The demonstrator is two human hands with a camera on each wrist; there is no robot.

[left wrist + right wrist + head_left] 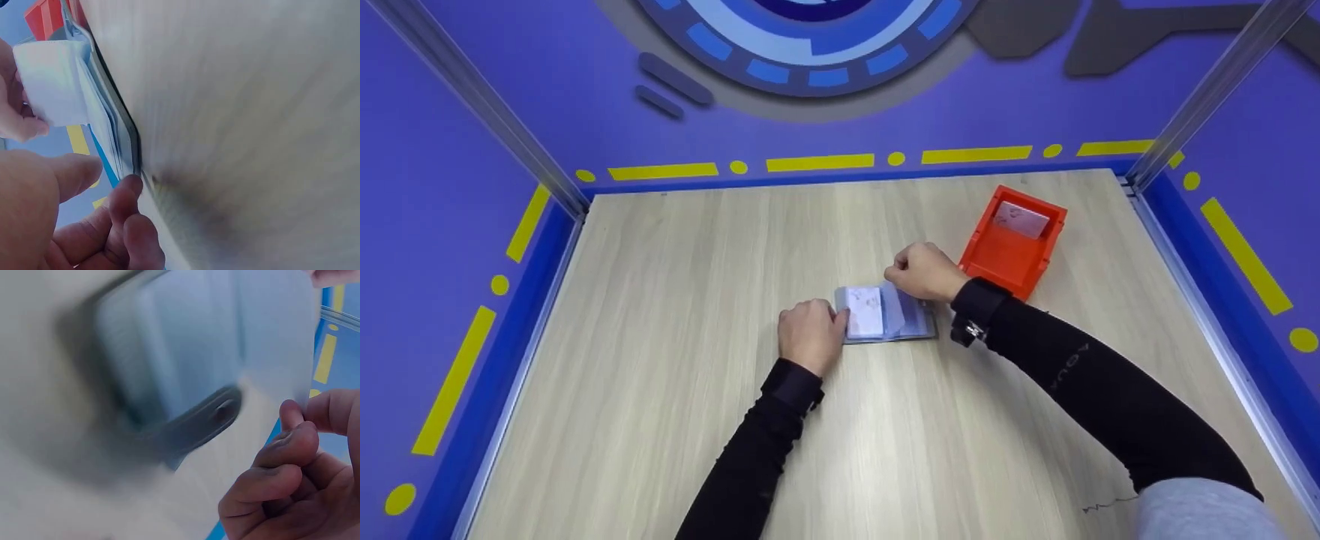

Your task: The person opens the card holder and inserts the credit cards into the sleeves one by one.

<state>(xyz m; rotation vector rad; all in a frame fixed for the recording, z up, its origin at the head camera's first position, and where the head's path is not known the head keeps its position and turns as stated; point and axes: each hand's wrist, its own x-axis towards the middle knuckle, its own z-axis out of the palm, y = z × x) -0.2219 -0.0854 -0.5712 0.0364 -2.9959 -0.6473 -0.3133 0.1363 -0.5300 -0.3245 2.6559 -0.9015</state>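
Observation:
A small card holder (919,324) with clear plastic pages lies spread on the table. A pale printed card (864,311) shows in its left side. At the holder's left edge is my left hand (810,335), thumb over the edge and fingers curled beside it, gripping it. My right hand (924,271) pinches the edge of a raised clear sleeve page (275,332) between thumb and index finger, its other fingers curled. In the right wrist view, a dark strap with a snap button (225,406) sticks out from the holder's cover.
A red bin (997,256) stands on the wooden table (675,300) just beyond my right hand and wrist. Inside, a pinkish printed card (1021,220) leans at its far end. Blue panels (825,142) with yellow markings enclose the table's back and sides.

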